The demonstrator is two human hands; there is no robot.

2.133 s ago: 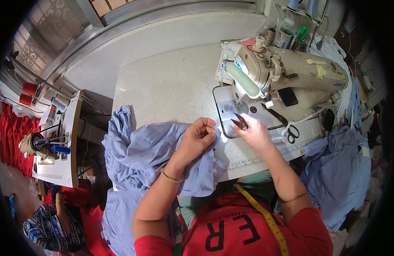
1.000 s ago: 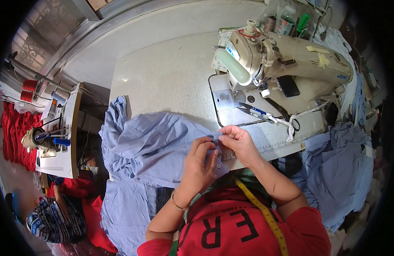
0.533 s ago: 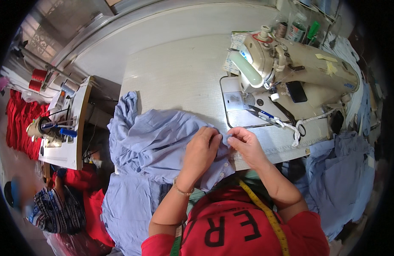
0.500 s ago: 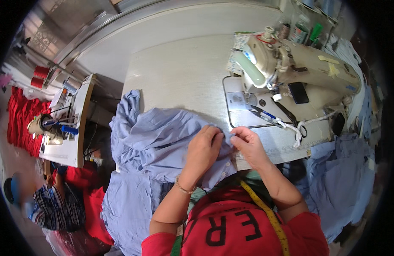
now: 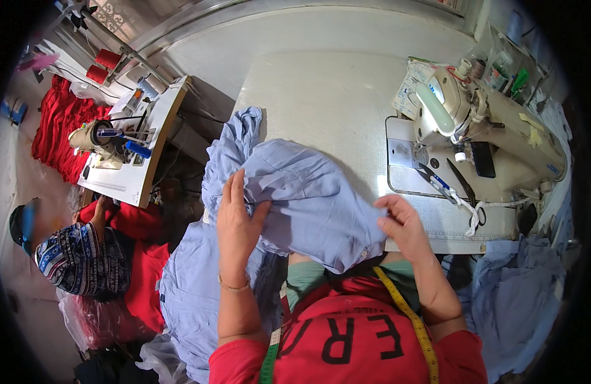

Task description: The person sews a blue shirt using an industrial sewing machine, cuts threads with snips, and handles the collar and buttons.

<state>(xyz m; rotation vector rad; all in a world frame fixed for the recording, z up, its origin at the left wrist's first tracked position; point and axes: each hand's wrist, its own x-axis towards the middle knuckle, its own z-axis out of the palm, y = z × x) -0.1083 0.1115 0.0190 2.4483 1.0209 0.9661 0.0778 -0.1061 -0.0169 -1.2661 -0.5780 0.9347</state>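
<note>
A light blue buttoned shirt (image 5: 308, 198) lies bunched over the front of the worktable, its lower edge hanging toward my lap. My left hand (image 5: 236, 214) rests on the cloth at its left part, fingers stretched and thumb apart, gripping nothing. At the garment's right edge, my right hand (image 5: 399, 221) pinches the fabric between thumb and fingers. Small buttons show along the near edge, between the two hands. To the right of the hands stands a sewing machine (image 5: 494, 121), with thread snips (image 5: 436, 182) and black scissors (image 5: 463, 182) lying before it.
More blue garments hang at the lower left (image 5: 193, 288) and lower right (image 5: 513, 301). A dark phone (image 5: 483, 159) lies by the machine. At the left, another person in a patterned top (image 5: 84, 259) sits by a second sewing machine (image 5: 97, 144) and red cloth. A yellow tape measure (image 5: 410, 313) hangs over me.
My left hand has moved left, away from the right hand, and its fingers have opened. The right hand has drawn the shirt's edge to the right, spreading the cloth. The view has shifted.
</note>
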